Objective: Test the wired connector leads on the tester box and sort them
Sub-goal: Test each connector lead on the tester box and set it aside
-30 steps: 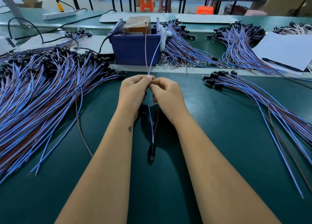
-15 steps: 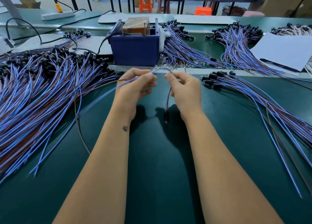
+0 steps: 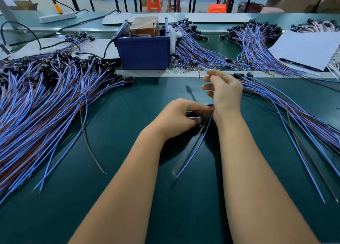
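Two bare forearms reach in from the near edge of the dark green surface [image 3: 128, 197]. Between them a blue lead [image 3: 193, 149] slants from near the middle of the surface up to the hands, its free tip pointing toward the near edge; a blurred darker strand runs alongside it. The left hand [image 3: 181, 117] sits low over the surface with its fingers [image 3: 199, 109] curled, thumb and forefinger pinching the top of the lead against something dark that is too blurred to make out. The right hand [image 3: 225, 91] is raised just beyond it, its fingers loosely bent and spread; a thin strand seems to pass by its fingertips, but whether it is gripped cannot be told.

Along the left edge lies a large heap of blue and brown leads [image 3: 40, 103] with black connectors fanned toward the far side. Along the right edge a smaller sheaf of leads [image 3: 294, 115] stretches from the right hand toward the near right corner.

Farther off, past a pale strip across the surface, stands a blue tester box [image 3: 144, 53] with a brown block in its top and a black cable at its left side. More bundles of leads [image 3: 253, 39] lie to its right, next to a white sheet [image 3: 309, 48] at the far right.
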